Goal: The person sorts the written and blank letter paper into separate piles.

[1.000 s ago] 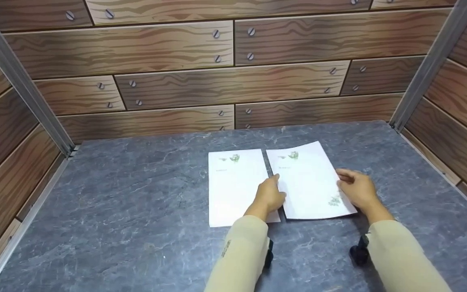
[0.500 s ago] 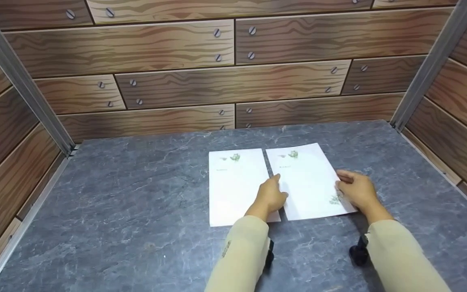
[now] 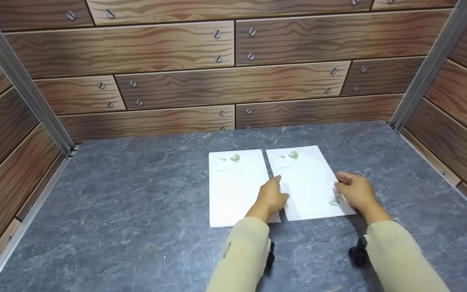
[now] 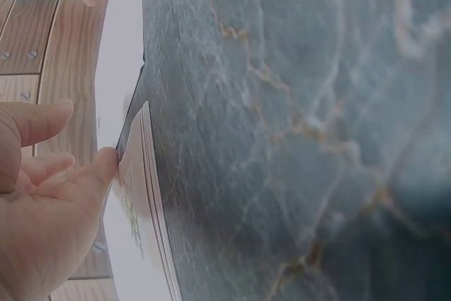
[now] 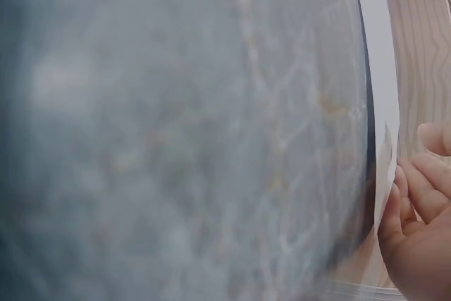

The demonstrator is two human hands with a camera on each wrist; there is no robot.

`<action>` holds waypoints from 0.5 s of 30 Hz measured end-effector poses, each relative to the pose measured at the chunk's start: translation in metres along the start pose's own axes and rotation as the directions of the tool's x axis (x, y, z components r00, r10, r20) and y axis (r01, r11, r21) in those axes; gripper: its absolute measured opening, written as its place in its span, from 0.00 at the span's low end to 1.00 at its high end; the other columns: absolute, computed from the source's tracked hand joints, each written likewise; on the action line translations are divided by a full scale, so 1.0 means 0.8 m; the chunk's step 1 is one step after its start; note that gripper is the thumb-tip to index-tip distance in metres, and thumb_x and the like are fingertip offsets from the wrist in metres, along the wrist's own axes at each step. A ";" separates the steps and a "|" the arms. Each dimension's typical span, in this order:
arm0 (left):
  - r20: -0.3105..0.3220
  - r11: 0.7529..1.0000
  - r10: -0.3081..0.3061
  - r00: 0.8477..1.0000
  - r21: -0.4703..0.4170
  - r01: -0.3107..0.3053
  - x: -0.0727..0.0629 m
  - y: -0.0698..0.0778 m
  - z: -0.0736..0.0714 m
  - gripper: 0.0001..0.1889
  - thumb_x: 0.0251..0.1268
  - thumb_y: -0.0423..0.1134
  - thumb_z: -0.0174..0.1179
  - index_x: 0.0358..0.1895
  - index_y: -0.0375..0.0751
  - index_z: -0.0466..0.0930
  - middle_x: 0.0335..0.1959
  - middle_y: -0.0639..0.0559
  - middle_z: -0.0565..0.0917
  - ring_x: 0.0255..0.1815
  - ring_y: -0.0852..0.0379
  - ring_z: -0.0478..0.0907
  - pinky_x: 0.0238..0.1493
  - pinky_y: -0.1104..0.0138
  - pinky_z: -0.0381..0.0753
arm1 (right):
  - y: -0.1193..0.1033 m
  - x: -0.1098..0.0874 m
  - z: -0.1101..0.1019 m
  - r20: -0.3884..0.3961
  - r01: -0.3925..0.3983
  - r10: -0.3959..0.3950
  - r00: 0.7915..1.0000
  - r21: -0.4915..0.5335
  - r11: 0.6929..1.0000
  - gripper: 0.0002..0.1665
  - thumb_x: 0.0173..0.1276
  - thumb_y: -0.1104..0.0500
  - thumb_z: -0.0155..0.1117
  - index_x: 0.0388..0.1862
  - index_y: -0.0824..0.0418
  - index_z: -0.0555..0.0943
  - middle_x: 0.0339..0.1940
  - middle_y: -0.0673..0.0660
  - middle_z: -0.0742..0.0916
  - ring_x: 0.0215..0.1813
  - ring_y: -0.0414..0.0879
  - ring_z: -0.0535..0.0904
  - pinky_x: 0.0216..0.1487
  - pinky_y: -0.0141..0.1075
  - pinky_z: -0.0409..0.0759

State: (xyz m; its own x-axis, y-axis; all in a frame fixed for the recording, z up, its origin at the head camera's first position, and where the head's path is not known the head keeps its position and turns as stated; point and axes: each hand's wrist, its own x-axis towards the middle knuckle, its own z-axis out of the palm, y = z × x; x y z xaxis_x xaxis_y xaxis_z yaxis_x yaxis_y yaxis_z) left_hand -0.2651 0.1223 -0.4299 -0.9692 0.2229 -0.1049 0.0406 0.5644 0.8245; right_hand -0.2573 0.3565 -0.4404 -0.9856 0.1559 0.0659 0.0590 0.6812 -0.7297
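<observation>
Two piles of white paper lie side by side on the dark marbled table, with small green leaf prints and faint lettering. In the head view my left hand (image 3: 272, 196) reaches over the left paper pile (image 3: 233, 194) and touches the near left edge of the right paper (image 3: 307, 182). Its extended fingers meet that edge in the left wrist view, thumb held apart. My right hand (image 3: 357, 192) touches the right paper's right edge with relaxed fingertips; its thumb (image 5: 435, 137) stands apart from them. Several sheet edges show in the left pile (image 4: 151, 195).
The marbled table (image 3: 136, 211) extends left of and in front of the papers. Wood-pattern walls (image 3: 176, 48) with metal corner posts (image 3: 428, 69) enclose it on three sides. A dark wrist device (image 3: 358, 255) sits under the right sleeve.
The right paper's raised far right corner has come down, and its near edge has straightened. My right hand has shifted slightly left; my left hand has barely moved.
</observation>
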 end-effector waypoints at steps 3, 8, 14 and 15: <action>0.002 1.000 0.003 1.000 -0.005 -0.003 0.000 0.000 -0.002 0.30 0.64 0.33 0.59 0.69 0.36 0.63 0.64 0.41 0.72 0.66 0.47 0.66 0.66 0.60 0.64 | 0.000 0.000 0.000 0.010 -0.002 0.002 1.000 -0.010 1.000 0.28 0.70 0.62 0.55 0.64 0.78 0.67 0.58 0.73 0.76 0.61 0.65 0.71 0.62 0.51 0.68; -0.020 1.000 0.013 1.000 -0.017 -0.013 0.001 0.002 -0.009 0.30 0.64 0.37 0.59 0.69 0.36 0.64 0.63 0.40 0.72 0.66 0.47 0.66 0.66 0.59 0.64 | -0.002 0.002 -0.002 0.004 -0.013 0.013 1.000 -0.026 1.000 0.30 0.70 0.60 0.55 0.64 0.78 0.66 0.58 0.73 0.76 0.61 0.66 0.71 0.63 0.52 0.67; -0.071 0.996 0.045 0.996 -0.076 -0.051 0.002 0.001 -0.020 0.33 0.61 0.42 0.64 0.68 0.35 0.65 0.63 0.40 0.72 0.65 0.45 0.67 0.65 0.58 0.66 | -0.008 0.003 -0.007 -0.014 -0.030 0.030 0.999 -0.005 1.000 0.37 0.71 0.53 0.56 0.69 0.75 0.60 0.62 0.73 0.73 0.64 0.67 0.67 0.64 0.55 0.65; -0.079 0.994 0.052 0.995 -0.087 -0.059 0.001 0.001 -0.022 0.34 0.60 0.42 0.65 0.68 0.34 0.64 0.63 0.39 0.73 0.65 0.45 0.67 0.64 0.58 0.67 | -0.009 0.002 -0.007 -0.016 -0.034 0.034 0.999 0.008 0.999 0.38 0.71 0.51 0.56 0.70 0.74 0.58 0.63 0.73 0.72 0.64 0.67 0.66 0.63 0.55 0.65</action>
State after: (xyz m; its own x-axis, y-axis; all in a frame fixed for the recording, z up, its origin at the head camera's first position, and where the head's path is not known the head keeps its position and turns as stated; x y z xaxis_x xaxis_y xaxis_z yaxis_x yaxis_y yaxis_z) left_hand -0.2703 0.1090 -0.4200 -0.9819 0.1885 -0.0173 0.0766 0.4791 0.8744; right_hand -0.2587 0.3559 -0.4310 -0.9804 0.1902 0.0515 0.0913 0.6699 -0.7368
